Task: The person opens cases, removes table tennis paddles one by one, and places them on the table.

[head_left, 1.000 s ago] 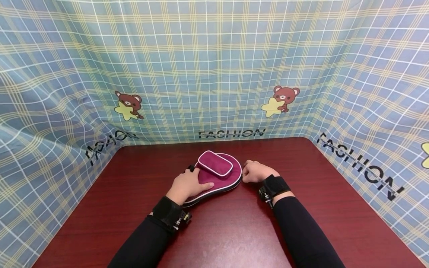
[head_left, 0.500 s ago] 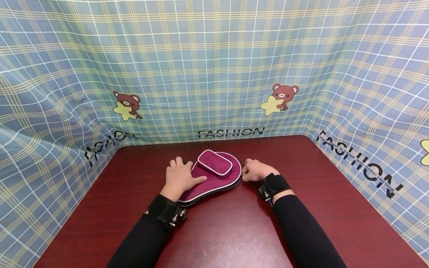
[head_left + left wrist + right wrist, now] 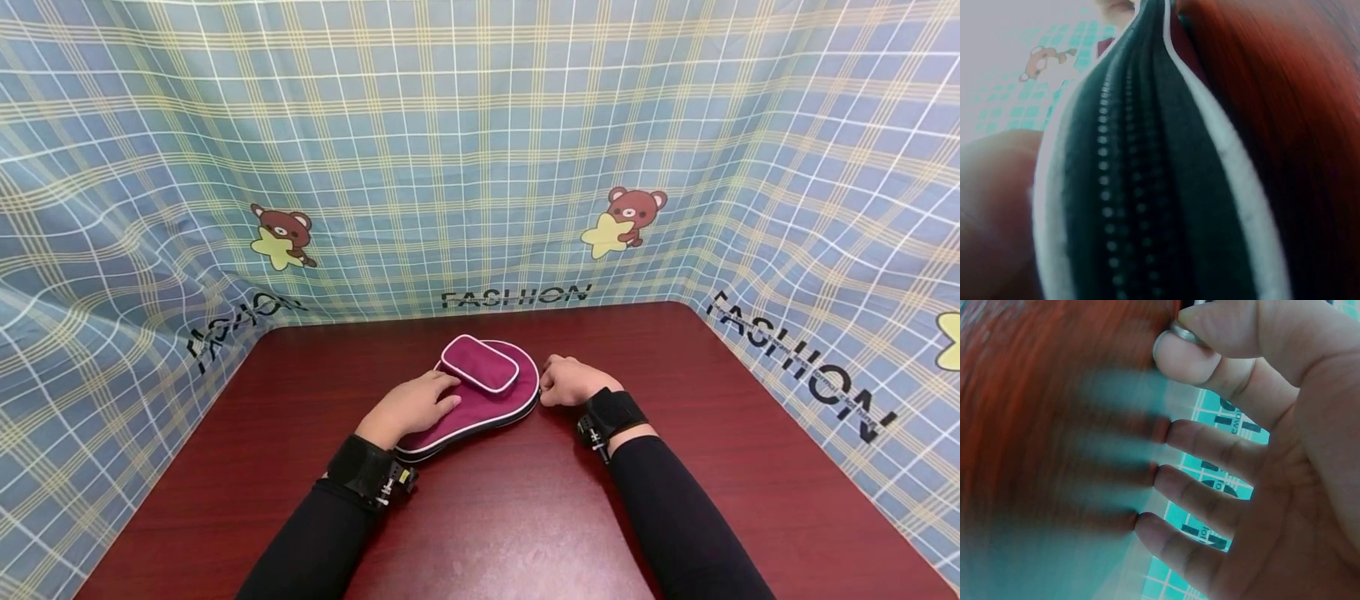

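Observation:
A magenta paddle-shaped case with white piping lies flat on the table, a raised rectangular pouch on its top. My left hand rests over its narrow end, fingers and thumb lying on the fabric beside the pouch; some fingers are hidden. In the left wrist view the black side band runs lengthwise, with two rows of zipper teeth. At the rounded right end, my right hand pinches a small silvery zipper pull between thumb and index finger, its other fingers loosely bent.
The dark red wooden table extends around the case on all sides. A blue checked cloth with bears and lettering hangs along the back and both sides of it.
My left hand lifted off the case, fingers spread, then came down on it again slightly left of its earlier spot. My right hand and the case look unmoved.

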Action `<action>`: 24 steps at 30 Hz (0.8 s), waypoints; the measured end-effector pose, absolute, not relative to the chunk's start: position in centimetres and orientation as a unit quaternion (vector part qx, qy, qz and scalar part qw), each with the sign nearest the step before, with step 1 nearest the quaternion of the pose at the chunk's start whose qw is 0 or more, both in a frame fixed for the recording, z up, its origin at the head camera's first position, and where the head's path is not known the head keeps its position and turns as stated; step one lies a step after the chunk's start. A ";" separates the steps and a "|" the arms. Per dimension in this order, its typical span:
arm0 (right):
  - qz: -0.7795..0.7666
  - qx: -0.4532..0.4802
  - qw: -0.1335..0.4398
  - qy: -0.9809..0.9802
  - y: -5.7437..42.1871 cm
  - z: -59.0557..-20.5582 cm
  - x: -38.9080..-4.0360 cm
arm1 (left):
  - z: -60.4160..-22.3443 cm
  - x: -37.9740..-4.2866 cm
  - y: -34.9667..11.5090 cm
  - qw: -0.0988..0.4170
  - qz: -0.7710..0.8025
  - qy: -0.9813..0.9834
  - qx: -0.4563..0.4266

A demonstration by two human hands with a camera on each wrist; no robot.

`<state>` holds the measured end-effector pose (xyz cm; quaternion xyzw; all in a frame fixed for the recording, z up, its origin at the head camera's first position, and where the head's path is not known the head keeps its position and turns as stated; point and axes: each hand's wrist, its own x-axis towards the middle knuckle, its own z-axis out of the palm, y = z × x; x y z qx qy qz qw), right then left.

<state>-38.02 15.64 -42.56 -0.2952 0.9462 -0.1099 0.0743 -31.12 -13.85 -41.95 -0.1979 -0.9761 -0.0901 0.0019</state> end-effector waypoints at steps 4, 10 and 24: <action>-0.110 -0.297 0.076 0.945 15.6 -42.4 -38.0 | -41.9 -30.8 -13.8 -0.040 -0.091 -0.975 -0.199; -0.121 -0.304 0.073 0.942 15.7 -42.4 -37.9 | -42.2 -30.5 -13.0 -0.032 -0.076 -0.978 -0.191; -0.136 -0.307 0.067 0.939 15.6 -42.0 -37.5 | -43.0 -29.9 -11.2 0.039 -0.025 -0.987 -0.156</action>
